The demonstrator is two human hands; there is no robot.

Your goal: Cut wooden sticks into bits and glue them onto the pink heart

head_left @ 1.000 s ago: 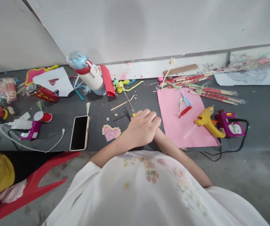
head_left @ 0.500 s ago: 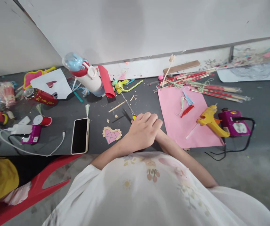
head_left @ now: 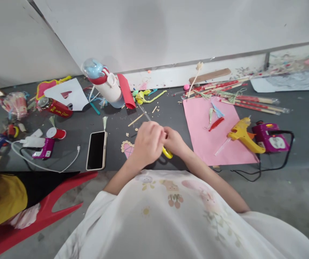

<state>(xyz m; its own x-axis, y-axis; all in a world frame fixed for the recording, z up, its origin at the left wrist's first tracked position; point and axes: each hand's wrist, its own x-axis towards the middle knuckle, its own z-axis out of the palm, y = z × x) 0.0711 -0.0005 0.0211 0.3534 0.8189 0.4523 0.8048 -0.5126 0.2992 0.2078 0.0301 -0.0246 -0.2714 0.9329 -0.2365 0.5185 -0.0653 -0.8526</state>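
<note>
A pair of scissors (head_left: 167, 153) with a yellow handle lies slantwise in my hands, its metal blades pointing away from me. My left hand (head_left: 147, 142) is closed over the middle of it, back of the hand up. The yellow handle loop comes out below, between the hands. My right hand (head_left: 176, 142) is beside it with bent fingers closed at the left hand's fingertips; what they hold is hidden. Left of my hands is a pink heart with a wooden edging (head_left: 127, 147), partly covered by my left forearm. A thin wooden stick (head_left: 135, 119) lies near the blades.
A phone (head_left: 96, 151) lies at left, with a bottle (head_left: 107, 86) behind it. To the right are pink paper (head_left: 197, 129), a yellow glue gun (head_left: 243, 135) and a purple power block (head_left: 271, 137). Another person's yellow sleeve (head_left: 6, 198) shows lower left.
My left hand has slid off the top of my right hand, so both now show side by side. The yellow handle loop has come into view. The left hand covers more of the scissors.
</note>
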